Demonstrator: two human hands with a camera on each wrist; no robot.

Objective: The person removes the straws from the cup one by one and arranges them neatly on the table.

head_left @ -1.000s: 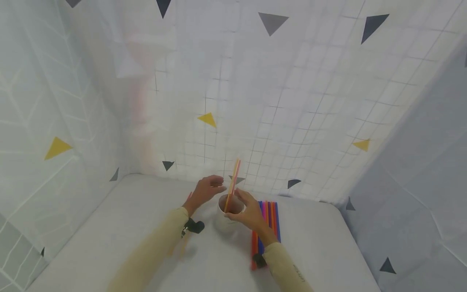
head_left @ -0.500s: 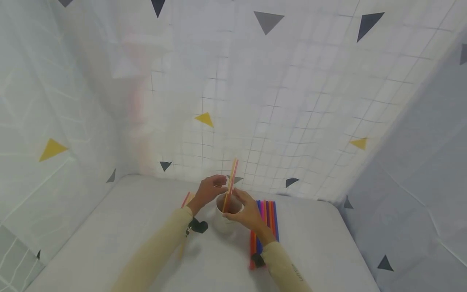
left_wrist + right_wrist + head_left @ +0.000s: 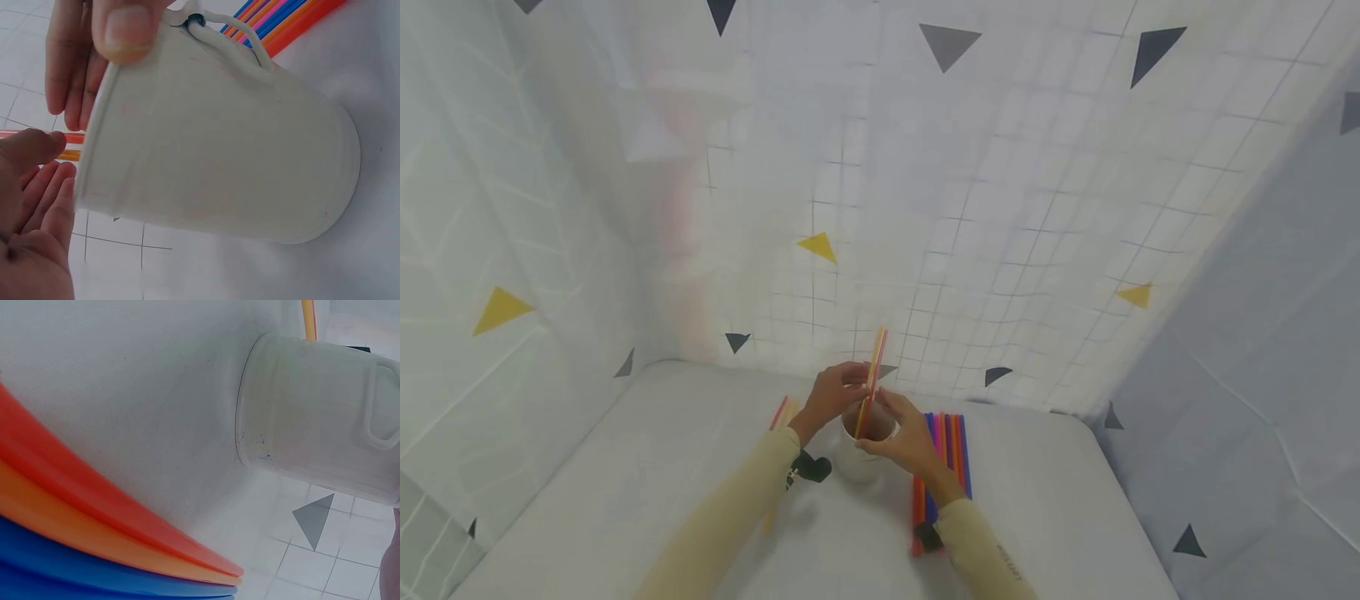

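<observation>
A white mug (image 3: 859, 467) with a side handle stands upright on the table. Several thin straws (image 3: 877, 358), yellow-orange and pink-red, lean in its mouth and rise well above the rim. My left hand (image 3: 835, 393) reaches to them from the left; in the left wrist view, its thumb and fingers (image 3: 47, 187) pinch them just outside the rim. From the right, my right hand (image 3: 912, 437) grips the mug at its rim, the thumb (image 3: 128, 34) over the near edge and other fingers beyond the opening. The straws' lower ends are hidden inside the mug.
Right of the mug lies a row of several straws (image 3: 957, 450) in blue, pink, orange and red, partly under my right forearm. A few pink and yellow straws (image 3: 780, 414) lie at the left, partly covered by my left arm. A patterned white cloth (image 3: 1037, 250) hangs behind.
My left hand has moved slightly right, its fingers closing in on the straws in the mug. My right hand stays at the rim. The head view has shifted slightly.
</observation>
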